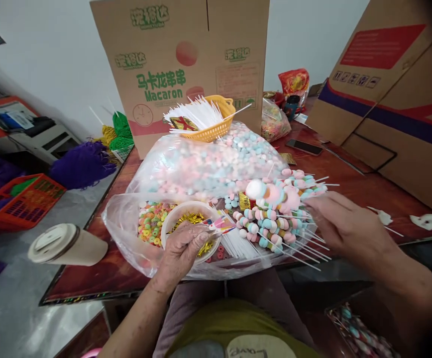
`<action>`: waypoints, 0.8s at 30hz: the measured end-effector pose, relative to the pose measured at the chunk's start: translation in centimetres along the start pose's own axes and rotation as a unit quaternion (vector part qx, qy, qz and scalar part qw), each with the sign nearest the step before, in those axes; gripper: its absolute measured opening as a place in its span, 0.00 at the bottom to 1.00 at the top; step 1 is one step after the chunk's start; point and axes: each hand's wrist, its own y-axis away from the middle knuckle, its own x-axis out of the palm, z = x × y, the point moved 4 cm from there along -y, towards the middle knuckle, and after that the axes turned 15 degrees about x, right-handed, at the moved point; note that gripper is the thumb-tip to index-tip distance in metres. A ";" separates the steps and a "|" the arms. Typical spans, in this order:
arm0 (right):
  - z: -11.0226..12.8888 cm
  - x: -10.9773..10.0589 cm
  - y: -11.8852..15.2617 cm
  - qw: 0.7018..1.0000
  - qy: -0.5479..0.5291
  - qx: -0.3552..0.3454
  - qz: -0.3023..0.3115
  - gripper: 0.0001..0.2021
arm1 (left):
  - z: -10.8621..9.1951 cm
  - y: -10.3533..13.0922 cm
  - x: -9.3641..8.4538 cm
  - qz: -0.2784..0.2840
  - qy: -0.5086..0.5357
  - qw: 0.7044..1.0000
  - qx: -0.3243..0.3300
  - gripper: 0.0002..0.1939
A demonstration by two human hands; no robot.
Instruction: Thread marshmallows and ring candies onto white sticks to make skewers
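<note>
My left hand (pixel 184 246) is closed in a pinch over a white bowl (pixel 166 223) of gold twist ties (pixel 190 219). Between its fingers are small, colourful printed pieces (pixel 221 223) with pointed ends; their exact kind is unclear. At the right, my right hand (pixel 337 219) is closed around the end of a marshmallow skewer (pixel 273 193), which points left with its white tip outermost. Below it lies a pile of marshmallow skewers (pixel 271 226), their sticks pointing right. Loose white sticks (pixel 238 243) lie between bowl and pile.
A large clear bag of pastel marshmallows (pixel 197 159) fills the middle, with a yellow basket (pixel 210 132) of sticks on top. Colourful candy rings (pixel 154 221) lie left of the bowl. A lidded cup (pixel 70 243) stands near the left edge. Cardboard boxes (pixel 186 59) and a phone (pixel 304 146) are farther back.
</note>
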 end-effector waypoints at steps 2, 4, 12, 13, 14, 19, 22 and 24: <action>1.0 -1.9 1.0 0.996 -0.020 -0.074 -0.052 0.12 | -0.1 -0.3 0.1 0.004 0.003 1.000 -0.017 0.09; 1.9 -2.8 1.8 0.990 -0.008 -0.118 -0.075 0.11 | -0.3 -0.5 0.2 -0.005 0.009 0.999 -0.040 0.09; 1.1 -3.2 3.0 0.988 -0.018 -0.130 -0.085 0.11 | -1.5 -1.1 0.4 0.148 0.066 0.984 -0.070 0.11; 0.9 -3.4 3.1 0.988 -0.025 -0.120 -0.090 0.10 | -1.5 -1.1 0.4 0.149 0.075 0.982 -0.084 0.11; 0.9 -3.4 3.3 0.988 -0.032 -0.114 -0.095 0.10 | -1.5 -1.1 0.4 0.141 0.085 0.982 -0.094 0.11; 2.0 -2.8 4.4 0.985 -0.053 -0.134 -0.091 0.12 | -1.4 -0.7 0.6 0.098 0.120 0.980 -0.128 0.13; 2.2 -2.3 4.9 0.987 -0.058 -0.129 -0.077 0.11 | -1.6 -0.8 0.6 0.112 0.116 0.980 -0.116 0.15; 2.1 -2.4 5.1 0.986 -0.059 -0.137 -0.078 0.11 | -1.6 -0.8 0.4 0.117 0.102 0.980 -0.122 0.16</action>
